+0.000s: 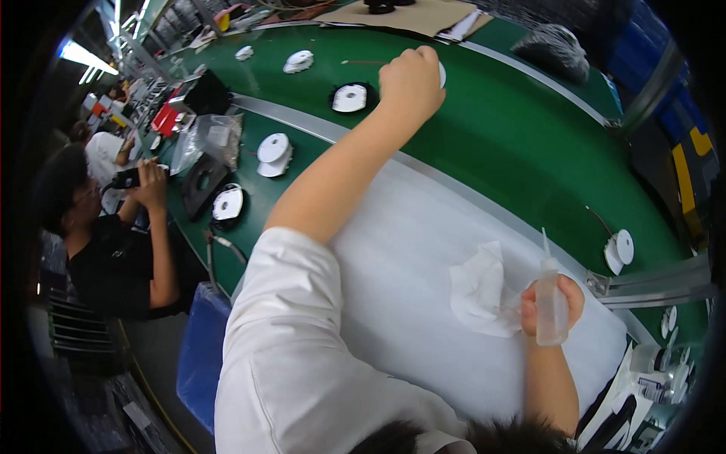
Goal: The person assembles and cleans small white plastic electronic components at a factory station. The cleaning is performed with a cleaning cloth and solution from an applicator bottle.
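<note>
My left hand point(412, 79) reaches out over the green conveyor belt point(499, 129), its fingers curled round a white round part point(442, 74). Only the part's edge shows past the knuckles, and a thin reddish wire point(367, 62) lies on the belt beside the hand. In my right hand point(571, 299), a translucent squeeze bottle point(552, 310) with a long thin nozzle is gripped upright. A crumpled white tissue point(484, 291) lies beside that hand on the white work sheet point(401, 250). Left of my left hand, a white part with a black rim point(350, 97) rests on the belt.
More white round parts point(299, 60) sit along the belt, one with a wire point(618, 251) at the right. A metal rail point(454, 178) divides belt from sheet. At left, a co-worker point(113, 227) holds a black tool. Small bottles point(658, 359) stand at lower right.
</note>
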Available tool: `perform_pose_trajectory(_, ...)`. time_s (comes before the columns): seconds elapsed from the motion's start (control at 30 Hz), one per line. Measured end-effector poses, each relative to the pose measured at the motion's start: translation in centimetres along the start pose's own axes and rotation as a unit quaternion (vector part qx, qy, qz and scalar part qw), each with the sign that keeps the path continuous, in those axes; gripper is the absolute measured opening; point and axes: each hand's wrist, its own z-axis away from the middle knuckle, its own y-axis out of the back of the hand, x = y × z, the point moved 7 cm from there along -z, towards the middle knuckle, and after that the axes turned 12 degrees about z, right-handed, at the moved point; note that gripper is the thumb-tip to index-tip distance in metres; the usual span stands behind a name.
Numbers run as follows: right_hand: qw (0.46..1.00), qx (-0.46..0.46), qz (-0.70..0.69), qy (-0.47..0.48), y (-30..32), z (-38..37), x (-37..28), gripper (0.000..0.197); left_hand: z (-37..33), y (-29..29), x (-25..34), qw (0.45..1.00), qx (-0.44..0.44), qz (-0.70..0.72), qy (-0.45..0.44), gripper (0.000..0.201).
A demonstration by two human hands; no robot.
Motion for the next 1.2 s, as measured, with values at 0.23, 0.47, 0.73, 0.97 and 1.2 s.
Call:
perform_pose_trajectory(0.23,1.0,0.018,0.006,0.002,0.0,-0.2,0.1,0.056,11.6,6.2,-8.1,0.98,-0.11,-0.014,0.163,0.056)
perform_pose_trajectory(0.47,0.999,-0.015,0.02,0.022,-1.0,-0.4,-0.8,0.06,13.9,5.0,-14.1,0.973,-0.098,-0.002,0.21,0.062)
perform_pose_trajectory(0.73,1.0,-0.022,0.018,0.007,-1.3,-0.3,-1.0,0.059,15.1,4.4,-16.8,0.959,-0.126,0.038,0.252,0.063)
perform_pose_trajectory(0.97,0.999,-0.031,0.018,0.006,-1.4,0.0,-0.7,0.059,14.7,5.0,-16.5,0.978,-0.071,0.045,0.191,0.067)
perform_pose_trajectory(1.2,0.998,-0.036,0.003,0.051,-2.1,-0.5,-1.6,0.052,7.0,2.4,-11.9,0.989,-0.108,0.01,-0.099,0.057)
